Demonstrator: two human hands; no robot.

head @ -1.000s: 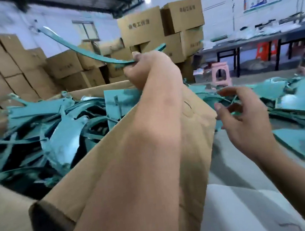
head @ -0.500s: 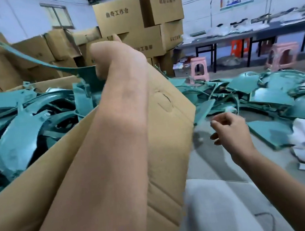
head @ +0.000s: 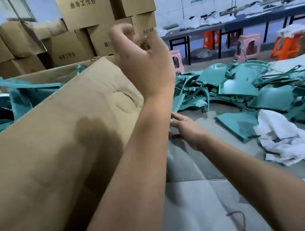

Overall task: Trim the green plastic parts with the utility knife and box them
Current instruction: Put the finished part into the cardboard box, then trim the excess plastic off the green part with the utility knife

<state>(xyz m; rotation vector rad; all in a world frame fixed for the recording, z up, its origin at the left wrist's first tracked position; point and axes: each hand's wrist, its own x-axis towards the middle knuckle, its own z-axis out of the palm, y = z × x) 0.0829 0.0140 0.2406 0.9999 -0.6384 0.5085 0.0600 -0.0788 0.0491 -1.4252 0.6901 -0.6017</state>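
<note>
Left hand: raised, fingers loosely curled, empty, beside carton flap. Right hand: fingers straight, low on the floor near green parts.

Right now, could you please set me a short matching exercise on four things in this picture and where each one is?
Things:
1. left hand
2. right hand
3. white rag
4. pink stool

Places:
A. crumpled on the floor beside a flat green part
B. raised above the flap of the big cardboard box, holding nothing
C. low over the grey floor, fingers stretched toward the box
D. standing in front of the long dark table

Pairs: 1-B, 2-C, 3-A, 4-D
</note>
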